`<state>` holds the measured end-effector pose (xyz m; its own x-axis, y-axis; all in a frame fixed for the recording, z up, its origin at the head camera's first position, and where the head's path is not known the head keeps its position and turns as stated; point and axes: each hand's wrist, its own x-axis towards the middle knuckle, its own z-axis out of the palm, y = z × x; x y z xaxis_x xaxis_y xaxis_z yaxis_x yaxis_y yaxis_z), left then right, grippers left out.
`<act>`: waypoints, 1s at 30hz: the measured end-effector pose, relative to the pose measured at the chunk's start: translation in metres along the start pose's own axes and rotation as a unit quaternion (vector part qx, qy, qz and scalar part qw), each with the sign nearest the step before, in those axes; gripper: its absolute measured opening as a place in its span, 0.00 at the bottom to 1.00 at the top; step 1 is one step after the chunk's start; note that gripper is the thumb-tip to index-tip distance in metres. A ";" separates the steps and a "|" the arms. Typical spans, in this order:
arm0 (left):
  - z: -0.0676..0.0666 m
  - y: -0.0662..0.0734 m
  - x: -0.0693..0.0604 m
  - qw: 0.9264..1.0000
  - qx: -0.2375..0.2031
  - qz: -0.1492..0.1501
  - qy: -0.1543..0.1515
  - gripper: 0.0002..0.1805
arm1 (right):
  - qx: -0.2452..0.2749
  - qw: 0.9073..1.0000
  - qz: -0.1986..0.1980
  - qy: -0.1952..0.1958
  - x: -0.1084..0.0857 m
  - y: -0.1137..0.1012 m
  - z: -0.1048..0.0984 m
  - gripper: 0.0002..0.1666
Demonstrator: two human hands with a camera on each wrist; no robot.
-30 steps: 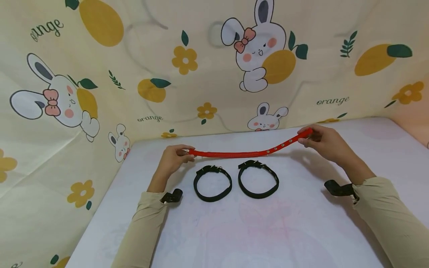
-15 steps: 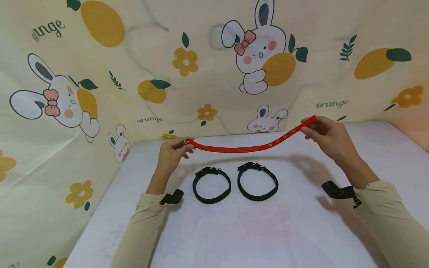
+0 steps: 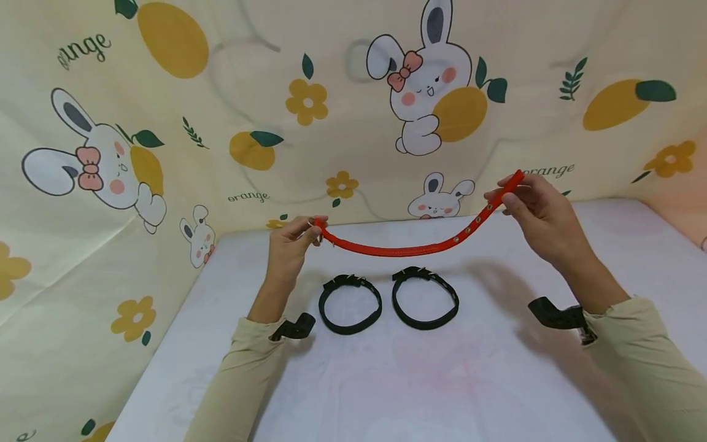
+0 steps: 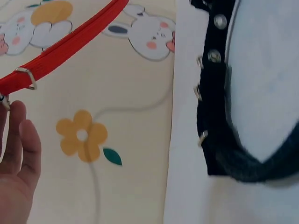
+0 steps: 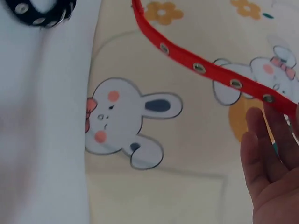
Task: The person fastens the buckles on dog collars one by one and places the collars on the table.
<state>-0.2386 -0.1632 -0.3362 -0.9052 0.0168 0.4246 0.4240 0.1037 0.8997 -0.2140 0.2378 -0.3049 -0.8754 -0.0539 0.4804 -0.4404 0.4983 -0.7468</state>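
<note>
White table point(image 3: 386, 393) bears two round black straps point(image 3: 347, 330) point(image 3: 425, 325). Above it — a red eyeleted strap point(image 3: 392, 252), left hand point(image 3: 286, 248) and right hand point(image 3: 547, 224) pinching its ends.

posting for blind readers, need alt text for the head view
Two hands hold a red strap near its ends, sagging between them. Two black strap loops lie side by side on a white table before a rabbit-print backdrop.
</note>
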 end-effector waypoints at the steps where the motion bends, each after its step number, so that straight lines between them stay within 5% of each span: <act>1: 0.002 0.002 -0.001 1.000 -0.012 0.001 -0.002 0.19 | 0.009 1.000 -0.003 -0.002 0.000 -0.002 0.001 0.20; 8: 0.018 0.010 -0.005 0.998 -0.065 0.007 -0.024 0.30 | 0.013 1.000 -0.006 -0.007 -0.005 -0.017 0.007 0.22; 14: 0.026 0.016 -0.008 0.990 -0.141 0.002 -0.021 0.15 | -0.007 1.000 0.002 -0.020 -0.009 -0.028 0.015 0.22; 21: 0.034 0.024 -0.013 0.987 -0.157 0.006 -0.032 0.10 | -0.012 0.998 -0.022 -0.050 -0.012 -0.030 0.022 0.23; 30: 0.036 0.019 -0.015 0.988 -0.149 -0.014 -0.024 0.28 | -0.029 0.998 -0.044 -0.044 -0.014 -0.032 0.028 0.18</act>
<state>-0.2178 -0.1253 -0.3296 -0.9140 0.0666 0.4003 0.3819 -0.1922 0.9040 -0.1936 0.1989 -0.3005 -0.8493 -0.1745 0.4982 -0.5062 0.5369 -0.6749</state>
